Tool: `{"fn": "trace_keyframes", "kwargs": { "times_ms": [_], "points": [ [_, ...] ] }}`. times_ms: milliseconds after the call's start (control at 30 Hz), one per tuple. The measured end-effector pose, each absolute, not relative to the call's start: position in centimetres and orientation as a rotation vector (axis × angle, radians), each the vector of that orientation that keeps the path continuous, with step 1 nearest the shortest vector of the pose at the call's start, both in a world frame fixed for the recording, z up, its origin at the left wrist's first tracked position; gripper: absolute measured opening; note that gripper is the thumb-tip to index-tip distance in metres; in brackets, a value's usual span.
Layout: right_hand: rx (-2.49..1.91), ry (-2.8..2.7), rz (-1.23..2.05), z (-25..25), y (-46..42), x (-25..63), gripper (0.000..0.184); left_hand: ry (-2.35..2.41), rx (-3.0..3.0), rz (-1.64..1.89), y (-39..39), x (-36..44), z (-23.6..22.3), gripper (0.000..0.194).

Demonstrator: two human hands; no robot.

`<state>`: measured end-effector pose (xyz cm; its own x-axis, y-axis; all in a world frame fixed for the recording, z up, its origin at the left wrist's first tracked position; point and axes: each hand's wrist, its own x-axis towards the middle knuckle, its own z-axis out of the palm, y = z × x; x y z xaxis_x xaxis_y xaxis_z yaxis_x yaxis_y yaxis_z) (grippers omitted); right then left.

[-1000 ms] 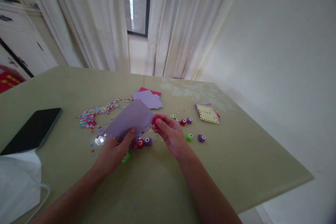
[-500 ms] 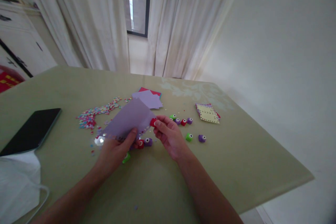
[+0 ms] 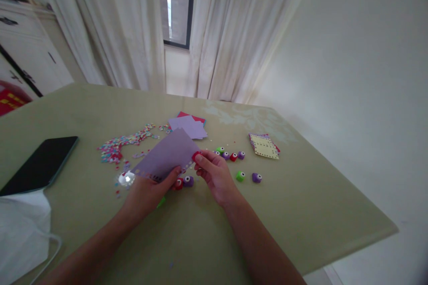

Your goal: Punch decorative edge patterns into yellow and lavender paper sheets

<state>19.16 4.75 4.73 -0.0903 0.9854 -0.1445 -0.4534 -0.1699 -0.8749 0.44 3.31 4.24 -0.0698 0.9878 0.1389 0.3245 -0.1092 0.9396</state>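
Note:
My left hand (image 3: 150, 191) pinches a purple sheet of paper (image 3: 169, 155) by its near edge, thumb on top. A row of small punched holes runs along that edge. My right hand (image 3: 216, 173) is closed on a small red craft punch (image 3: 196, 156), which sits at the sheet's right corner. Just beyond my left fingers on the table are another red punch (image 3: 179, 183) and a purple punch (image 3: 188, 181). A green punch (image 3: 161, 201) is partly hidden under my left hand. Beside my right wrist stand a green punch (image 3: 240, 176) and a purple one (image 3: 257, 177).
Several punches (image 3: 233, 156) form a row behind my right hand. Colourful paper confetti (image 3: 115, 149) is strewn at left. Stacked purple paper (image 3: 190, 127) lies at the back, hole-edged yellow paper (image 3: 264, 147) to the right. A dark tablet (image 3: 40, 162) and white mask (image 3: 23, 231) occupy the left.
The purple sheet has tilted slightly, and the red punch in my right hand now meets its right corner more closely. Both hands keep their grip.

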Motion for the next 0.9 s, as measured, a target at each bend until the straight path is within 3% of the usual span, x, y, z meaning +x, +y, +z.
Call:
{"fn": "trace_keyframes", "kwargs": {
  "times_ms": [900],
  "points": [
    [-0.956,-0.807,1.572,4.95,4.46,18.78,0.044,1.454,1.489,1.171,3.29,0.34,3.68,0.030]
  ]
}}
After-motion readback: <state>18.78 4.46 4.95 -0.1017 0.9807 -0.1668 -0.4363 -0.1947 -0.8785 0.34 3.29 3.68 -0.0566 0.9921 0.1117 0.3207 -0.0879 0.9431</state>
